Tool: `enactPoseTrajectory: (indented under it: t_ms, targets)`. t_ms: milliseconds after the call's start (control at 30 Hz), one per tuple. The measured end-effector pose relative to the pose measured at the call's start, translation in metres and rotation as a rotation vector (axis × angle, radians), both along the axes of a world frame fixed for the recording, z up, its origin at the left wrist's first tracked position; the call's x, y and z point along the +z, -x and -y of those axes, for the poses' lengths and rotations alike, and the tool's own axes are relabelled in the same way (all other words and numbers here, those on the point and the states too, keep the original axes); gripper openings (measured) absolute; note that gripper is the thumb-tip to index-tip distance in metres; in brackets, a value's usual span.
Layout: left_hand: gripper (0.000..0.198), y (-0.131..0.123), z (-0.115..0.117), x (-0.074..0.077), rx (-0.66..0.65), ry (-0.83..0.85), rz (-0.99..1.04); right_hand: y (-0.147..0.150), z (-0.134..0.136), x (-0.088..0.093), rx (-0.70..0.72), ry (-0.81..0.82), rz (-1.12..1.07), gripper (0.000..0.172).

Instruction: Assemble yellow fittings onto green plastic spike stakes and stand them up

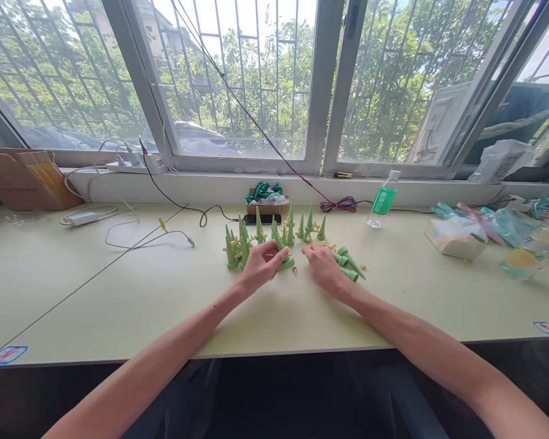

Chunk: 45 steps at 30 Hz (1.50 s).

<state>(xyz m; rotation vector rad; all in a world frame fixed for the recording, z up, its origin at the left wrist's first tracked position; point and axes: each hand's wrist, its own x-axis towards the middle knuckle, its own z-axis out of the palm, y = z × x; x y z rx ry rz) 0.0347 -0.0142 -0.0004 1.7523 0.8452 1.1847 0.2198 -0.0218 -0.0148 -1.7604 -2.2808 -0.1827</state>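
Observation:
Several green cones (258, 227) with small yellow pieces on them stand upright in the middle of the table. My left hand (261, 263) is closed around a green cone (285, 263) with a wide base, at the near side of the group. To its right, my right hand (322, 266) has its fingers pressed together low over the table; whatever they may hold is too small to make out. More green cones (354, 263) lie on their sides just right of that hand, with small yellow pieces near them. A small yellow piece (295, 269) sits between my hands.
Behind the cones are a black phone (268, 219) and a small box (274, 206) of green material. A bottle (384, 200) stands back right. White cables (137, 242) lie left on the table (165, 311); a white box (455, 241) and plastic bags sit right.

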Motion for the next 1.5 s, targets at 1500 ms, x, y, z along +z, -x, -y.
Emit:
enactPoseTrajectory:
  t_ms: [1500]
  targets:
    - [0.033,0.001,0.000,0.001,0.009,-0.014,-0.023,0.016,0.019,0.003,0.355,-0.263,-0.929,0.018]
